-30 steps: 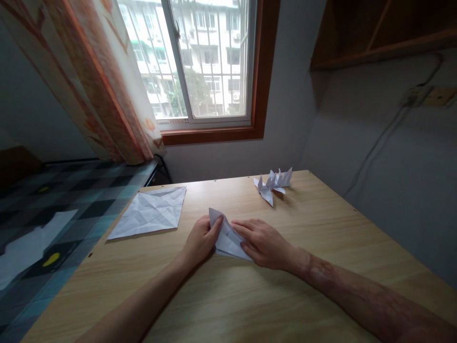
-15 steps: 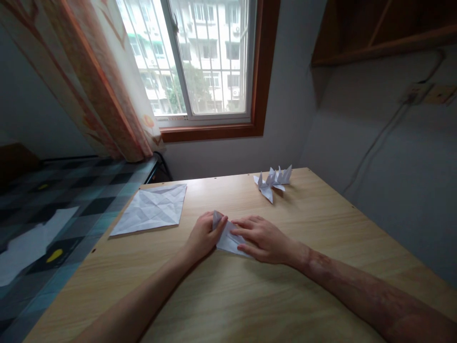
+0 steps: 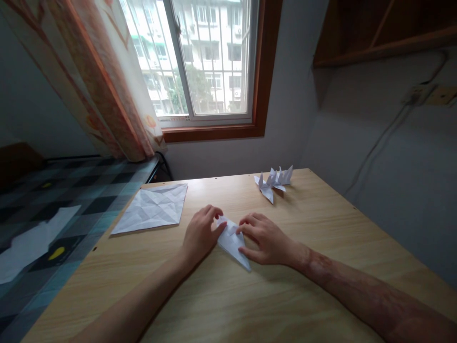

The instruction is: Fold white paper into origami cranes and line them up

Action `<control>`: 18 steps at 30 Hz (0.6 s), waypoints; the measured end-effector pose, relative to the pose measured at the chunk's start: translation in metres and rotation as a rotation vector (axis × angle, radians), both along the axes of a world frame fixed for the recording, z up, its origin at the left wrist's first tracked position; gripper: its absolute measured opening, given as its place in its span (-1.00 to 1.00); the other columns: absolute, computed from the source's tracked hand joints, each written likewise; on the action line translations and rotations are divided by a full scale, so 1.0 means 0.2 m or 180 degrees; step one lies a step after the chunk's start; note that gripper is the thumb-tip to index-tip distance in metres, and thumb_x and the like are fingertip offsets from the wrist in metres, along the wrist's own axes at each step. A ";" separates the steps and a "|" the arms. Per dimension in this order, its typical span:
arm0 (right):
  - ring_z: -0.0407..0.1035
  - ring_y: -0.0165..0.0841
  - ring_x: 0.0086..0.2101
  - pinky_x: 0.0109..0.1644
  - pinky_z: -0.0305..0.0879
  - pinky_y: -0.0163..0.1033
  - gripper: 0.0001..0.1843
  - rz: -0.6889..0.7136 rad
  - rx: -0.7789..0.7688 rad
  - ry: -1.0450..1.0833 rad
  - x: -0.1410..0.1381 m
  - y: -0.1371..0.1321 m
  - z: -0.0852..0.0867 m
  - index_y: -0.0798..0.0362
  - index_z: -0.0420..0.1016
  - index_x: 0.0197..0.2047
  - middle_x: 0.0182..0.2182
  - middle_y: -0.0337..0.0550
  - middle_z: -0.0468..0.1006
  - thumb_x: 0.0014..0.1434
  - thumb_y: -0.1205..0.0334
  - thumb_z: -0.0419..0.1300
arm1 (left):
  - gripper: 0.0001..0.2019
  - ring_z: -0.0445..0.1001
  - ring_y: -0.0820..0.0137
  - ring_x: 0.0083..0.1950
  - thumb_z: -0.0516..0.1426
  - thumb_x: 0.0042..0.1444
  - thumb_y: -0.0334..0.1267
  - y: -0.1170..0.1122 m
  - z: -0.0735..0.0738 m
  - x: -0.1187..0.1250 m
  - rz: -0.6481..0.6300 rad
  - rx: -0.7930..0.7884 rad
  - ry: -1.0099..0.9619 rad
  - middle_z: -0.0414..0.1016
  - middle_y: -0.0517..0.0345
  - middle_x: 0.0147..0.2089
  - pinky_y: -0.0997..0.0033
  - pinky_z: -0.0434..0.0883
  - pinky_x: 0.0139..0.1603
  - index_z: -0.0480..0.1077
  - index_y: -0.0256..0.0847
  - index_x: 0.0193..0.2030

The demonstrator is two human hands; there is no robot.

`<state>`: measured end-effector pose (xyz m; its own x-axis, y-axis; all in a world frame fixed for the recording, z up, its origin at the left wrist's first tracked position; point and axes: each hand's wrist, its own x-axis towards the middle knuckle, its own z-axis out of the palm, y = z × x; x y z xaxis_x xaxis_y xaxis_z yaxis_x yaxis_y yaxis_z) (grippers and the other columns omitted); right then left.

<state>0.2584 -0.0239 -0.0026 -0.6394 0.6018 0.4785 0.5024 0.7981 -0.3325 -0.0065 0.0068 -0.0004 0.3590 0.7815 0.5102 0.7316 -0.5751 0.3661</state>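
A small piece of white paper (image 3: pixel 232 240), folded into a kite-like shape with a long point towards me, lies on the wooden table between my hands. My left hand (image 3: pixel 203 231) pinches its upper left corner between thumb and fingers. From the right, my right hand (image 3: pixel 262 238) holds the paper's other edge, its fingertips curled onto it and its thumb lower down by the point. The fingers partly cover both side edges. Several folded white paper cranes (image 3: pixel 273 183) stand close together at the far right of the table.
A creased white sheet (image 3: pixel 150 207) lies flat at the table's (image 3: pixel 303 300) far left. Beside the table is a checked bed (image 3: pixel 96 178) with torn-looking white paper (image 3: pixel 32 243) on it. A wall shelf (image 3: pixel 385 43) hangs at the upper right; a window is behind.
The folded paper has turned between my hands, its long point now towards me. My left fingers have shifted on its upper corner, and my right fingers have curled in at its edge.
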 end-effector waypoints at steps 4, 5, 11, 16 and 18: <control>0.47 0.00 0.13 0.39 0.29 0.22 -0.57 0.0049 0.0147 0.0063 0.01 0.00 0.00 -0.04 0.55 0.08 0.16 0.06 0.60 0.26 -0.05 0.46 | -0.82 0.59 0.18 0.02 0.11 0.49 -0.31 0.01 0.04 -0.01 -0.0830 -0.0091 0.0597 0.65 0.06 -0.05 0.15 0.44 0.12 0.56 -0.08 -0.07; 0.49 0.00 0.14 0.42 0.25 0.23 -0.52 0.0133 0.0151 0.0085 0.01 0.00 0.01 -0.05 0.54 0.11 0.18 0.06 0.60 0.25 -0.09 0.46 | -0.81 0.59 0.18 0.01 0.10 0.49 -0.31 0.01 0.05 -0.02 -0.0822 -0.0077 0.0650 0.64 0.04 -0.05 0.16 0.44 0.10 0.57 -0.09 -0.06; 0.58 -0.16 0.09 0.43 0.26 0.07 -0.70 0.0480 0.0083 0.0064 0.00 0.00 -0.01 -0.08 0.57 0.12 0.13 -0.11 0.69 0.34 0.19 0.37 | -0.87 0.57 0.15 -0.04 0.15 0.43 -0.33 0.02 0.04 -0.04 -0.0415 0.0181 0.0866 0.63 0.02 -0.09 0.11 0.44 0.07 0.55 -0.14 -0.12; 0.56 -0.18 0.01 0.27 0.39 -0.02 -0.69 0.0053 0.0076 0.0152 0.01 0.04 -0.03 -0.06 0.61 0.03 0.05 -0.12 0.73 0.28 0.46 0.31 | -0.81 0.58 0.22 0.02 0.13 0.38 -0.42 0.00 0.05 -0.04 -0.1150 -0.0030 0.0550 0.66 0.07 0.02 0.20 0.48 0.10 0.56 -0.10 -0.04; 0.56 -0.17 0.01 0.27 0.38 0.00 -0.67 -0.0060 0.0101 0.0122 0.01 0.04 -0.02 -0.04 0.61 0.03 0.03 -0.10 0.73 0.25 0.47 0.33 | -0.78 0.58 0.23 0.05 0.18 0.33 -0.42 -0.01 0.06 -0.04 -0.1404 -0.0185 0.0466 0.66 0.07 0.07 0.23 0.50 0.12 0.57 -0.08 0.01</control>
